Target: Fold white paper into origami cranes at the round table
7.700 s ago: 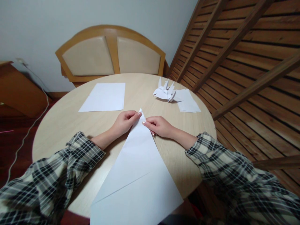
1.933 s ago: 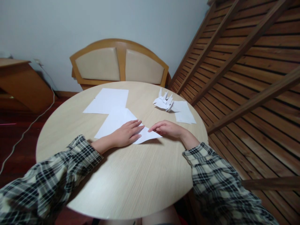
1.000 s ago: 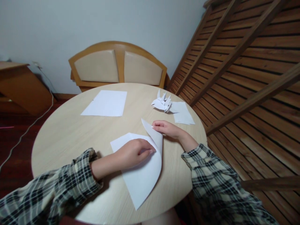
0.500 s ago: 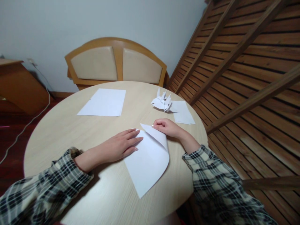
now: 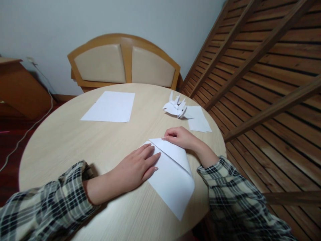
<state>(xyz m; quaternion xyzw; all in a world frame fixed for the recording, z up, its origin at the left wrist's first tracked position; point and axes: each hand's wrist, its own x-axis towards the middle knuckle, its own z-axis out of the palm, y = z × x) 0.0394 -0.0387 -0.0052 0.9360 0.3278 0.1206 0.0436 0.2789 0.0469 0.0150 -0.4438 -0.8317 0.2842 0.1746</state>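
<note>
A white sheet of paper point(image 5: 173, 185) lies on the table in front of me, its far right part folded over toward the middle. The turned-over flap lies lower along its far edge, while the right side still curves in a soft bend. My left hand point(image 5: 135, 167) rests flat on the sheet's left side, fingers stretched out, tips near the flap's edge. At the far end of the flap, my right hand point(image 5: 179, 137) is closed, thumb and curled fingers pinching the paper's edge.
Folded paper pieces point(image 5: 175, 106) with pointed tips stand at the back right, beside small paper sheets point(image 5: 199, 118). Flat white sheets point(image 5: 110, 107) lie at the back left of the round table point(image 5: 57, 144). A slatted wooden panel point(image 5: 263, 83) slants along the right.
My right hand has brought the flap down flatter over the sheet. The paper has turned slightly, its near corner swinging right. My left hand has shifted a little right and nearer.
</note>
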